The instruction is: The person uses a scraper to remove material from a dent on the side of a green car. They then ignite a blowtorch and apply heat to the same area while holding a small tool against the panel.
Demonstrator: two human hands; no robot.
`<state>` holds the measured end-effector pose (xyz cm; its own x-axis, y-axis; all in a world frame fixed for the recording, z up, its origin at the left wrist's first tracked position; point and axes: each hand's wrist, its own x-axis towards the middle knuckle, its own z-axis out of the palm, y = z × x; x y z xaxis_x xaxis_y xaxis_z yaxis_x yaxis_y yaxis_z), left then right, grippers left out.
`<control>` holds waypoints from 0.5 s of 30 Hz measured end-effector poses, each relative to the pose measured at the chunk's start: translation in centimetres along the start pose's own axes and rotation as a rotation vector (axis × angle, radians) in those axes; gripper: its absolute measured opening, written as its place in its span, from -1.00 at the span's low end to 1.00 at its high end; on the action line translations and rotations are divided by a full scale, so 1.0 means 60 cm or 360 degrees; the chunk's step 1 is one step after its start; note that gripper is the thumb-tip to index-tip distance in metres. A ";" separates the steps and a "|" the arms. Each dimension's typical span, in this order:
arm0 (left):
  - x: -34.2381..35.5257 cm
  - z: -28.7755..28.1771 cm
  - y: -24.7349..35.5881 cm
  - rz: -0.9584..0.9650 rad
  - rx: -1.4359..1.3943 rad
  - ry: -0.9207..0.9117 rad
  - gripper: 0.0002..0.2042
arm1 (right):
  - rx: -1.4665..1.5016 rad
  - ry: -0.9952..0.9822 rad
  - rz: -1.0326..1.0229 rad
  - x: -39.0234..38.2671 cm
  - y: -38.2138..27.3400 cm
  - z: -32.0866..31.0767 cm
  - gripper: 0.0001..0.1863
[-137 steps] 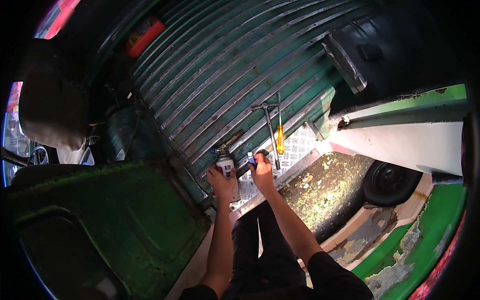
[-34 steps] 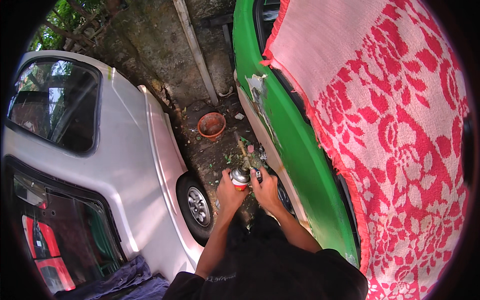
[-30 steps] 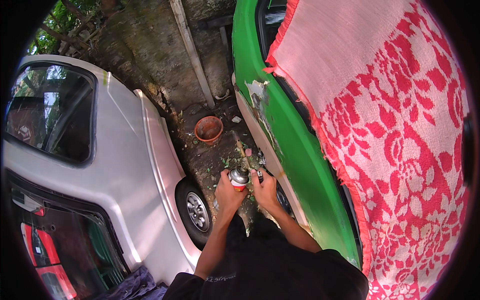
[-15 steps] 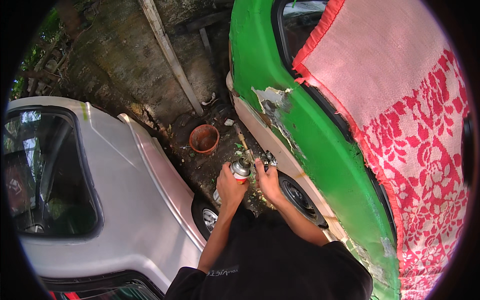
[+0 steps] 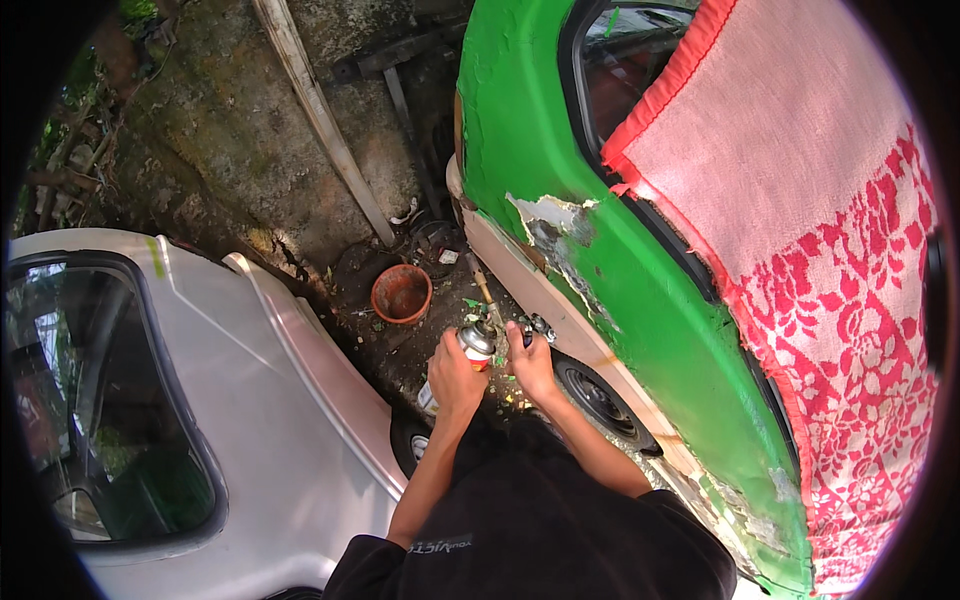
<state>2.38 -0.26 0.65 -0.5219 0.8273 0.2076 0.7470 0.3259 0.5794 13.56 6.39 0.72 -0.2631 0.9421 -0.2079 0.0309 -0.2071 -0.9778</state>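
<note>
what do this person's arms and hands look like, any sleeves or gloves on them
The left hand and right hand are both bare, with no gloves, and no watch or bracelet shows. The forearms are uncovered up to the short, loose black sleeves of a black top, which has small pale lettering toward its left side.
</note>
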 end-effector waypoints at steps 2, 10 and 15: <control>0.007 -0.002 0.005 -0.0046 -0.0028 -0.0025 -0.22 | -0.0419 0.0076 -0.0257 0.009 -0.001 -0.007 -0.52; 0.020 0.010 0.000 -0.0017 0.0039 0.0032 -0.24 | 0.0323 -0.0173 0.0446 0.037 -0.012 -0.010 -0.54; 0.024 0.014 -0.002 -0.0027 0.0043 0.0028 -0.26 | 0.0368 -0.0124 0.0525 0.037 -0.017 -0.001 -0.53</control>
<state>1.90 1.30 0.21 -0.5416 0.8136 0.2115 0.7487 0.3524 0.5615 13.02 8.72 1.23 -0.3481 0.7942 -0.4980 -0.0894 -0.5569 -0.8257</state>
